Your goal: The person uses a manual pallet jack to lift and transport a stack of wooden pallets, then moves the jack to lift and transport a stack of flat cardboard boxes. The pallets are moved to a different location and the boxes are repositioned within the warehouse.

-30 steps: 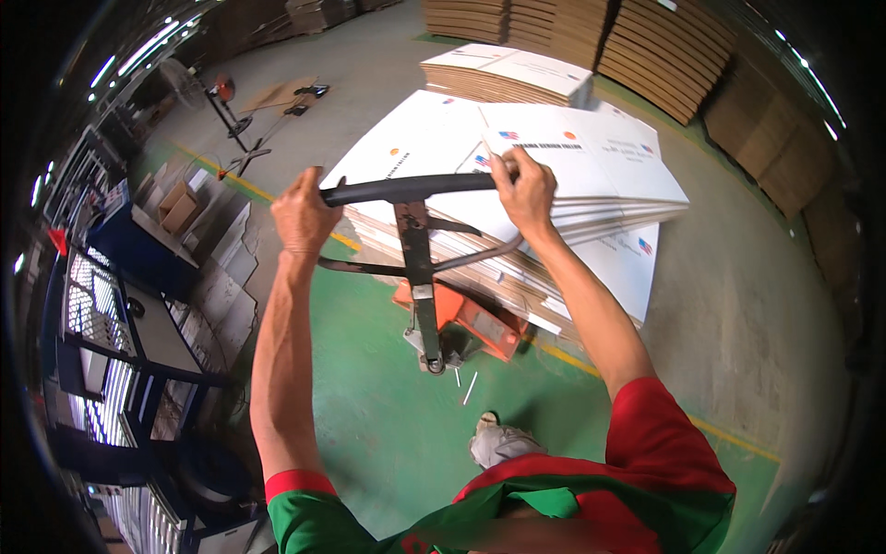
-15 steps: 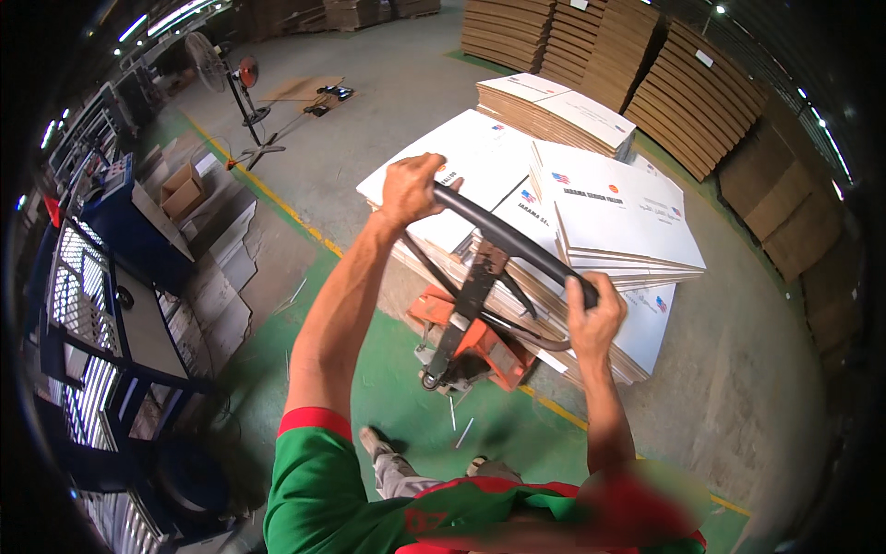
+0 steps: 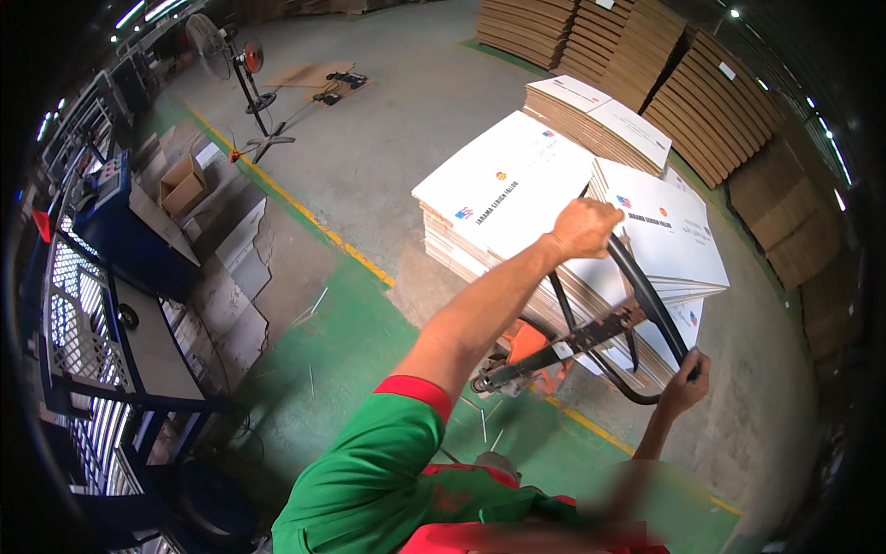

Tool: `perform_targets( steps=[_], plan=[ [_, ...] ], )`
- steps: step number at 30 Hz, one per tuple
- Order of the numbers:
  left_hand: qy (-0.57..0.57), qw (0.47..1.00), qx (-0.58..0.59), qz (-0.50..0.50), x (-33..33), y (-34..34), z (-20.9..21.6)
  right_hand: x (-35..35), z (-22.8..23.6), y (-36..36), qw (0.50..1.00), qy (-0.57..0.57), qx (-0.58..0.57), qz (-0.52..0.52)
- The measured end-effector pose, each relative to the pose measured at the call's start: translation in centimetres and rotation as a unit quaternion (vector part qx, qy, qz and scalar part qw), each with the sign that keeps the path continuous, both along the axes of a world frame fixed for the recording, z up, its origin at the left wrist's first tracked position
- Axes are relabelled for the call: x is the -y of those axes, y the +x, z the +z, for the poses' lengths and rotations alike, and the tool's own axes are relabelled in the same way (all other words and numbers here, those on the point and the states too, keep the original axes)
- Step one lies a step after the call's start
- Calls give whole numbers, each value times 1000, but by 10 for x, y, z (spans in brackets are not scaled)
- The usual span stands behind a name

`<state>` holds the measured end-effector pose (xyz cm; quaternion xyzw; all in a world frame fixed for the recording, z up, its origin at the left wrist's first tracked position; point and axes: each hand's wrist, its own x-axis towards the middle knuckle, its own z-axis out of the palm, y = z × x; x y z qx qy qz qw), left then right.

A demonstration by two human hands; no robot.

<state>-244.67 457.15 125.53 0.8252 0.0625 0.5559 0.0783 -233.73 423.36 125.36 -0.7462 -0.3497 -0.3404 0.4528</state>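
Observation:
Both of my hands grip the black loop handle (image 3: 651, 294) of a pallet jack. My left hand (image 3: 587, 228) is wrapped round its upper end, in front of the stacked sheets. Lower and to the right, my right hand (image 3: 687, 379) is closed round the other end. A worn dark shaft (image 3: 563, 349) runs from the handle down to the orange body (image 3: 528, 343) of the jack, partly hidden behind it. Just past the jack are stacks of white printed cardboard sheets (image 3: 503, 185), some lying skewed. Whatever bears the stacks underneath is hidden.
Tall brown cardboard stacks (image 3: 715, 102) stand at the far right. A pedestal fan (image 3: 251, 88) and a brown open box (image 3: 183, 187) are at the left, near a blue machine (image 3: 138, 217). A yellow line (image 3: 318, 226) crosses the floor. Thin white strips (image 3: 483, 425) lie near my feet.
The handle has swung to the right with both hands on it, and its left end now points farther away. The jack and white stacks appear farther right in view.

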Motion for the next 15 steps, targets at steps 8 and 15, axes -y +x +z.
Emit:
perform_targets(
  steps=[8, 15],
  plan=[
    [29, 999, -14, -22, -9, 3, 0, -9, -9, 21, 998, -42, 32, -20],
    [1, 999, -22, -35, 2, 10, -1, 3, -11, 17, 997, 6, 17, -73]
  ],
)
